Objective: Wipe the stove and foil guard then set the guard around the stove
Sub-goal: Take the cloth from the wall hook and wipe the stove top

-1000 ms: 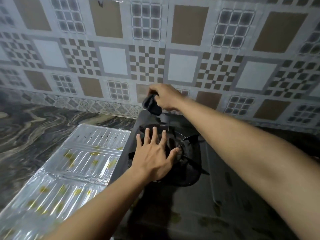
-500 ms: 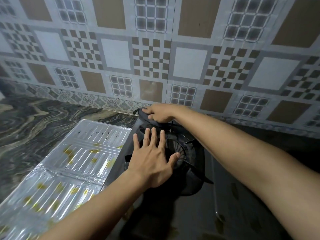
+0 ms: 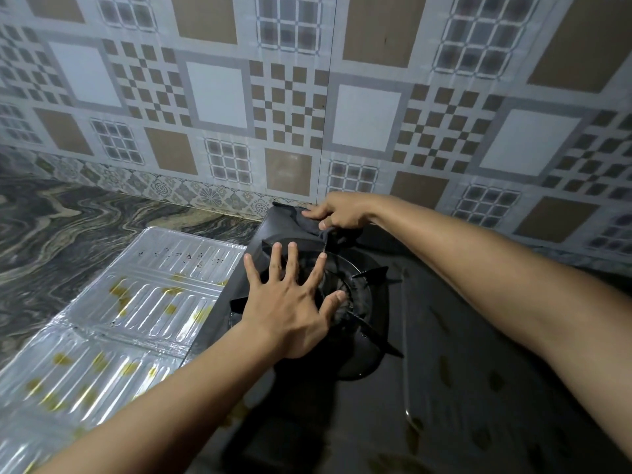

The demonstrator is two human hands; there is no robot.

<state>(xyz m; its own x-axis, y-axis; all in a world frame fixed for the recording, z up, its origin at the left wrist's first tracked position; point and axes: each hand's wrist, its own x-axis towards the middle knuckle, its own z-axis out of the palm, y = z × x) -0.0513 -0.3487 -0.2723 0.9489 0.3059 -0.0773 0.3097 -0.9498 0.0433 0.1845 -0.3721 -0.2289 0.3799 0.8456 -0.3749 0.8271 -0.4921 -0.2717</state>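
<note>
**Cloth at stove's back edge, foil guard flat on table**

Head view: right hand (image 3: 337, 213) pinches a dark cloth (image 3: 309, 224) against the back left corner of the black stove (image 3: 444, 336), fingers closed on the cloth. Left hand (image 3: 290, 302) lies flat on the burner grate (image 3: 367, 295), fingers spread wide, holding nothing. Foil guard (image 3: 143, 302) lies flat on the marble table (image 3: 68, 227), just left of the stove, touching its side, with yellow stains on its ribbed panels. Patterned tiled wall (image 3: 307, 97) behind.
</note>
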